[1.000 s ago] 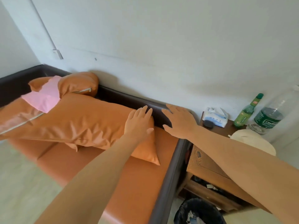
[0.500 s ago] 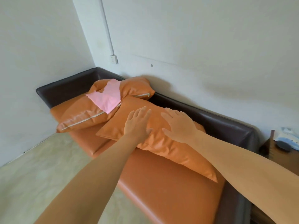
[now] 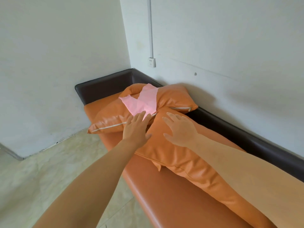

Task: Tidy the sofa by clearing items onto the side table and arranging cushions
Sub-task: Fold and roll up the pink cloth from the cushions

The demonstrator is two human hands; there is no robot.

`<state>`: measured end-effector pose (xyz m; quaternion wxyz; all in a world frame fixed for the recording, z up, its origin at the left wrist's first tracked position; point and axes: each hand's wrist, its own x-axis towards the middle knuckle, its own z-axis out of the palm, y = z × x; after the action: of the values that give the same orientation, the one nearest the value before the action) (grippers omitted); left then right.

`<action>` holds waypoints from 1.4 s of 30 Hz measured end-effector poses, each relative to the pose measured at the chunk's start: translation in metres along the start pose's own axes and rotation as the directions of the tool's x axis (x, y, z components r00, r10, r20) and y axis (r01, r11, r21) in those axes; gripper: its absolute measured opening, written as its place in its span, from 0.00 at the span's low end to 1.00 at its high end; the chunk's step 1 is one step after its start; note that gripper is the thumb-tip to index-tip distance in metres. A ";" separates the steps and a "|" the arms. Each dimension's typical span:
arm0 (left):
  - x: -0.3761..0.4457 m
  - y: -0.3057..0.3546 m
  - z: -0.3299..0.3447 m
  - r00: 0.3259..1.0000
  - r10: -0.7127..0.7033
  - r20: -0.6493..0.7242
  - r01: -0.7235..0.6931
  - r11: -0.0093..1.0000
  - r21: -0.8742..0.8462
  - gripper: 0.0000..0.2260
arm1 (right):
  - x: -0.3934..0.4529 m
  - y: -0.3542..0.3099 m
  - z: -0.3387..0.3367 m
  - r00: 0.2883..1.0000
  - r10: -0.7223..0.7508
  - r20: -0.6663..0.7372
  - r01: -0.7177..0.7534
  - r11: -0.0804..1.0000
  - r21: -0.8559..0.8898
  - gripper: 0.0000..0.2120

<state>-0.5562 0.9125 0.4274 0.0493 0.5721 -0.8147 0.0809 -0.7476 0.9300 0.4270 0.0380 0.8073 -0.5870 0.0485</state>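
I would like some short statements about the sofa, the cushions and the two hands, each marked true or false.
1. A pink cloth lies on the orange cushions. True.
2. The left hand grips a bottle. False: it is open, fingers straight, reaching towards the cloth.
3. The right hand lies flat on the near cushion. True.
4. The sofa has an orange seat and a dark frame. True.
5. The far cushion lies on the floor. False: it is on the sofa seat.

both hands (image 3: 137, 127) over orange cushions on a sofa (image 3: 164, 195)
the left hand is reaching flat toward a pink cloth (image 3: 142, 102); the right hand (image 3: 180, 129) is lying spread on the near cushion (image 3: 189, 162).
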 end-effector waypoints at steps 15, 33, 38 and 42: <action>0.106 -0.139 0.044 0.992 -0.109 0.062 0.112 0.993 -0.043 0.32 | 0.173 -0.028 0.044 0.997 -0.065 0.042 0.066 0.998 -0.025 0.29; 0.258 -0.321 0.109 0.991 -0.008 0.132 0.018 0.997 -0.071 0.32 | 0.395 -0.087 0.094 0.998 0.019 0.054 -0.019 1.000 0.000 0.26; 0.318 -0.321 0.134 0.986 0.037 0.161 -0.026 0.997 -0.076 0.30 | 0.446 -0.054 0.111 0.997 0.054 0.049 -0.055 0.998 0.026 0.25; 0.383 -0.311 0.150 0.980 0.075 0.184 -0.061 0.995 -0.084 0.27 | 0.486 -0.017 0.127 0.990 0.114 0.081 -0.121 0.989 0.082 0.24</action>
<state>-0.3923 0.4273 0.3697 -0.0079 0.5466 -0.8373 -0.0033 -0.5779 0.4611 0.3603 -0.0221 0.7733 -0.6320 0.0454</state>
